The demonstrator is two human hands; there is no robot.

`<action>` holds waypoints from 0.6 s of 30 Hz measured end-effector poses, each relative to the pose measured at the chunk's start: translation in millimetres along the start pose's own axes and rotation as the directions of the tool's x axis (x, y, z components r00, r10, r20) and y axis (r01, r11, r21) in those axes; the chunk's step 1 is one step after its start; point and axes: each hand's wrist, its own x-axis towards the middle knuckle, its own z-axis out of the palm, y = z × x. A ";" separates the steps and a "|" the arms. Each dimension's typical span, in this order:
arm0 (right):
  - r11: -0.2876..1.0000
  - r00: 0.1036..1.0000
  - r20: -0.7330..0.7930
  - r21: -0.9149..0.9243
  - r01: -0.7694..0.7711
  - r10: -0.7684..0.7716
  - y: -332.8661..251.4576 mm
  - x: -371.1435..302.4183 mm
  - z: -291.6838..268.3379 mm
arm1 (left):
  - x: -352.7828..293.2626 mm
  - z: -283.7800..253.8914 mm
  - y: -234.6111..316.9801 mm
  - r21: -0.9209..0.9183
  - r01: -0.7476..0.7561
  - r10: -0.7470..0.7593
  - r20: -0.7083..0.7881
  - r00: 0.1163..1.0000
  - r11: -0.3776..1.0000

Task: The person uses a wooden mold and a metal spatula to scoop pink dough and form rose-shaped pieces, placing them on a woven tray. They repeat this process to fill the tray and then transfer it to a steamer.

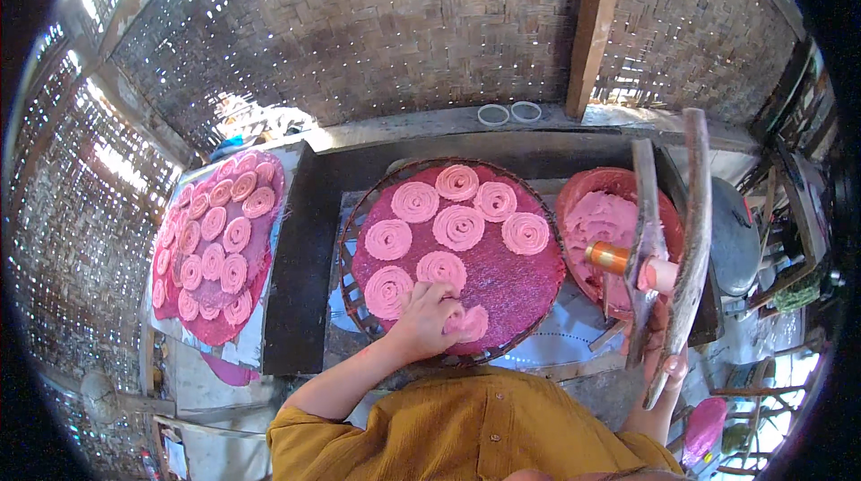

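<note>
My left hand (429, 318) is over the near part of a round woven tray, its fingers curled around a soft piece of pink dough (468, 325). Several coiled pink dough rosettes (458, 228) lie on the tray's magenta mesh sheet (502, 288). My right hand (671, 366) grips the lower end of a wooden hand press (695, 212) made of two long bars. Between the bars sit a copper-coloured cylinder (608, 257) and a pink-smeared plunger (660, 275). The press stands over a red basin (587, 189) holding a mass of pink dough (603, 219).
A second magenta sheet (220, 292) full of coiled rosettes lies at the left. Dark boards (296, 257) frame the work area. Two small rings (509, 113) rest on the ledge below the woven bamboo wall (359, 32). A dark rounded container (734, 239) stands at the right.
</note>
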 end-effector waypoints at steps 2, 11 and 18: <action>0.999 0.998 -0.033 -0.007 0.052 -0.052 -1.2 1.0 -7.5 | 7.2 -3.8 7.8 -0.039 0.080 -0.073 0.168 0.983 0.996; 0.971 0.977 0.072 -0.116 0.208 -0.201 -11.9 0.3 -40.7 | 128.9 11.7 86.4 -0.239 -0.385 0.331 -0.237 0.913 0.891; 1.000 0.965 0.262 0.003 0.012 -0.012 7.0 1.0 9.6 | 179.2 -32.1 85.9 -0.998 -0.020 0.323 -0.037 0.946 -0.058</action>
